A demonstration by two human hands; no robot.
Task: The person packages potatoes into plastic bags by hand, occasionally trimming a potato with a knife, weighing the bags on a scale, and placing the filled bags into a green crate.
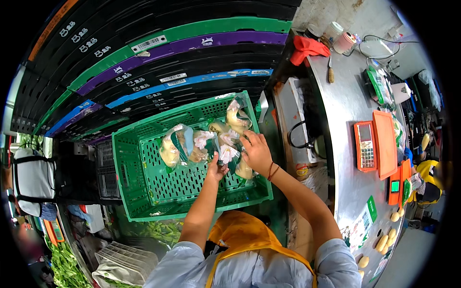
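Observation:
Before me a green plastic crate [140,208] holds several clear printed bags of what look like potatoes. My left hand [216,170] is over the crate's middle, thumb raised, its fingers against the lower edge of a flower-printed bag [228,154]. From the other side my right hand [258,153] bends its fingers over that same bag; part of the bag is hidden beneath them. Left of my hands lies another bag [171,147] with a green and pale-blue print. One more bag [237,117] leans in the far right corner of the crate.
Stacked black, green, purple and blue crates [187,57] rise behind the crate. On my right a steel table [345,100] carries orange scales [367,145], a wooden-handled knife [330,73] and loose potatoes [385,242]. A white plastic basket [124,259] stands low left. A person in yellow [428,180] is beyond the table.

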